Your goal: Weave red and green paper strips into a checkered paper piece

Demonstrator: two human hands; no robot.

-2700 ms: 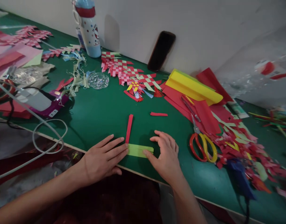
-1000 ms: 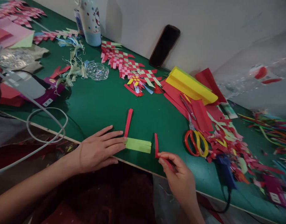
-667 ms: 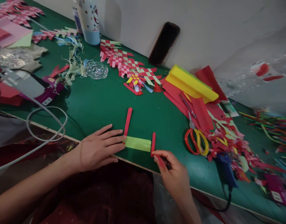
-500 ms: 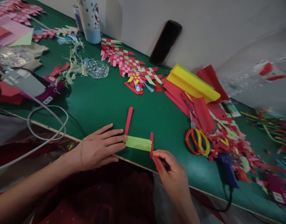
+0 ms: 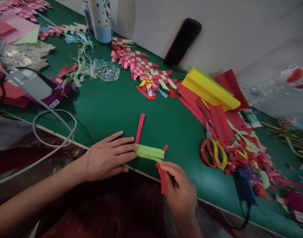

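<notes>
The right hand (image 5: 181, 190) pinched a red strip (image 5: 163, 181) crossing the right end of the green strips (image 5: 150, 152), which lay near the table's front edge. The left hand (image 5: 110, 157), flat with fingers extended, pressed their left end beside a second red strip (image 5: 140, 127). A white cable (image 5: 75, 124) looped leftward; scissors (image 5: 213, 152) and paper scraps (image 5: 252, 155) crowded the right. Beyond lay yellow paper (image 5: 211, 89) and woven paper pieces (image 5: 139, 64); a phone (image 5: 183, 43) leaned against the wall.

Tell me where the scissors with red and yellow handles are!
In the head view, the scissors lie on the green table, right of the right hand and just left of the paper scraps.
</notes>
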